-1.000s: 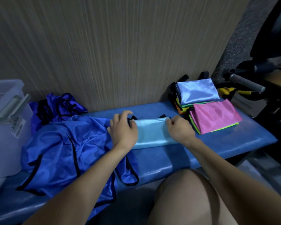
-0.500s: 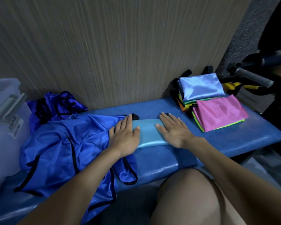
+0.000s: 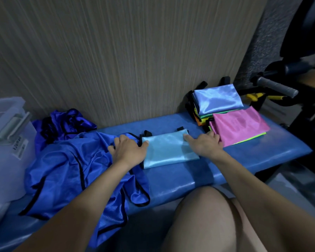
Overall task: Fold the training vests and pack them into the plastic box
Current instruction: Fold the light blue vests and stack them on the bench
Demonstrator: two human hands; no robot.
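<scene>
Both hands have slid apart since half a second ago, from the middle of the folded vest out to its ends. We see our left hand (image 3: 128, 150) lying flat with fingers straight, thumb tip on the left edge of the light blue folded vest (image 3: 168, 150), palm over the loose royal blue vest (image 3: 65, 170). Our right hand (image 3: 204, 144) is flat too, index finger on the vest's top right corner, outer fingers touching the pink folded vest (image 3: 242, 126); neither hand grips anything. Light blue vest lies flat on the blue padded surface (image 3: 262, 157), black trim poking out at its far corners. Royal blue vest sprawls left of it, draping over the front edge, with another crumpled blue vest (image 3: 67, 120) behind, against the wall. Pink vest sits right of centre on a green one; just behind it, a stack topped by a pale blue satin vest (image 3: 217, 100). Translucent plastic box (image 3: 5, 142) stands at far left, beside the blue heap. Bare knee (image 3: 204, 220) at bottom.
</scene>
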